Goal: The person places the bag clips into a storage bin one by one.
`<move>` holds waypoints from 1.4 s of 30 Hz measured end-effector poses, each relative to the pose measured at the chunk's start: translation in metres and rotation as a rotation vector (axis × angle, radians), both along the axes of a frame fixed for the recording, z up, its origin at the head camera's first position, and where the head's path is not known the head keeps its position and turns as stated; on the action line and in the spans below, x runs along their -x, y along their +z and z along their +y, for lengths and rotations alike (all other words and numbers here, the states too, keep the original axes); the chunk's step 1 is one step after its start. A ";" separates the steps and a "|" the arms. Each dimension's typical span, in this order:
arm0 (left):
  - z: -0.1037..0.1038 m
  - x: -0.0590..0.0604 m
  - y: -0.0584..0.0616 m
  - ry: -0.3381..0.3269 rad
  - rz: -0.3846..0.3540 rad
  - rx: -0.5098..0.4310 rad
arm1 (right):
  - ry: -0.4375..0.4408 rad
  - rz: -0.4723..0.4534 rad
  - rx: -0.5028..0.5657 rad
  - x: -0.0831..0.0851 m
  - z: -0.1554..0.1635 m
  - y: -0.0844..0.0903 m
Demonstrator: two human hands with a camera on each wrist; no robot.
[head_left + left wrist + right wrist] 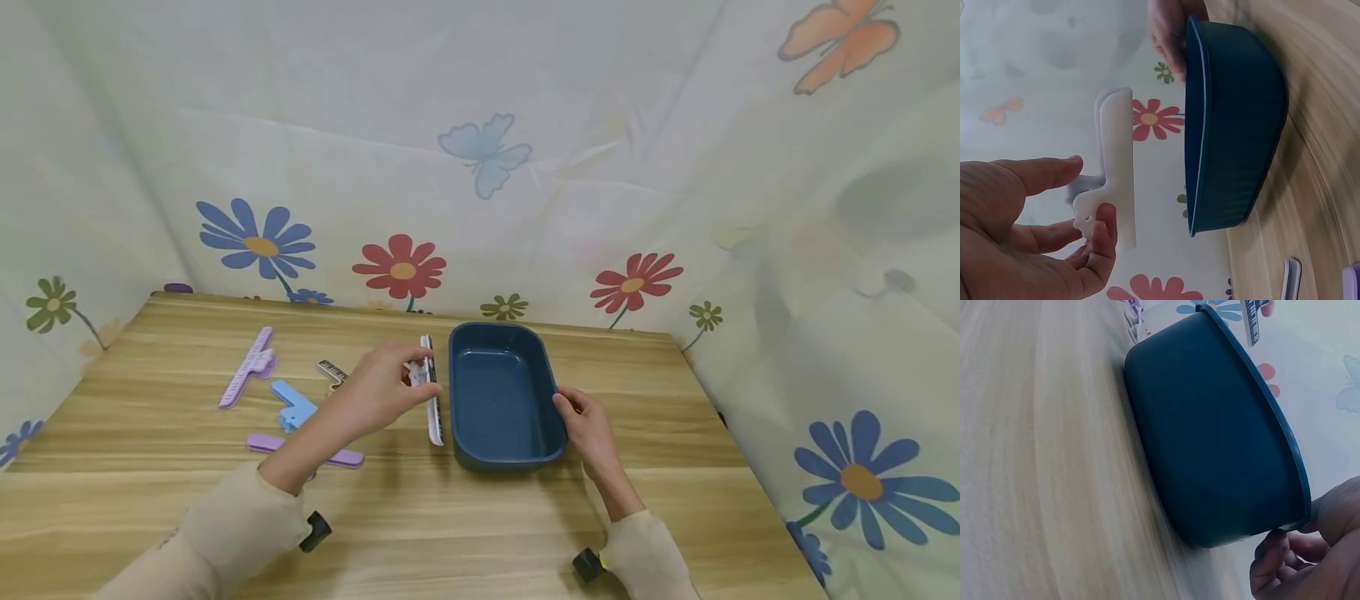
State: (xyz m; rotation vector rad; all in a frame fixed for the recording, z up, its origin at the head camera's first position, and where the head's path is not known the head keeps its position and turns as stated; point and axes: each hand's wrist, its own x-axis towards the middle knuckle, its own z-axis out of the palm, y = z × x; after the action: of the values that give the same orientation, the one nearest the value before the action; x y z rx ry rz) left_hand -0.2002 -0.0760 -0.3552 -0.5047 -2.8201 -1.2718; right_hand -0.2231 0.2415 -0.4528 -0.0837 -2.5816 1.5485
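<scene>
Left of the frame, clips (246, 368) lie on the table (450, 533). At centre, the left hand (378, 387) pinches a white clip (436, 423) just beside the bin (491, 400), seemingly a transfer step; moving inward would call for clearing the rim (495, 325). Right of centre, the right hand (588, 425) grips the bin.

The left hand (381, 390) pinches a white clip (436, 421) between thumb and fingers, just beside the left long side of a dark blue bin (491, 400); clip and bin are apart. The right hand (588, 423) grips the rim on the bin's right side. The bin stands on a wood-grain table (450, 533). Left of the bin lie four clips: an upper purple clip (244, 369), a light blue clip (298, 407), a striped clip (330, 369) and a lower purple clip (347, 457), partly covered by the left forearm. Behind the table hangs a pale cloth (360, 167) printed with flowers and butterflies.
</scene>
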 end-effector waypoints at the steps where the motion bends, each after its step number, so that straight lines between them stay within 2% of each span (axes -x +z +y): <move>1: 0.002 0.000 -0.001 0.002 -0.008 -0.004 | 0.001 0.006 -0.001 0.000 0.000 0.000; 15: 0.022 0.002 -0.010 -0.004 -0.063 -0.007 | -0.010 0.002 0.004 0.000 0.001 -0.001; 28: 0.040 0.010 -0.012 -0.004 -0.076 -0.011 | -0.001 0.005 0.013 0.004 0.000 0.000; 42: 0.064 0.019 -0.016 -0.054 -0.072 0.014 | -0.010 0.023 0.001 0.003 0.000 0.001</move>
State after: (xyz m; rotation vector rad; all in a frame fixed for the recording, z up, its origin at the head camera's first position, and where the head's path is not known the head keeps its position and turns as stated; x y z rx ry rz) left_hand -0.2192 -0.0115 -0.3709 -0.5503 -2.8953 -1.3067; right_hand -0.2262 0.2419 -0.4522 -0.0785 -2.5581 1.5384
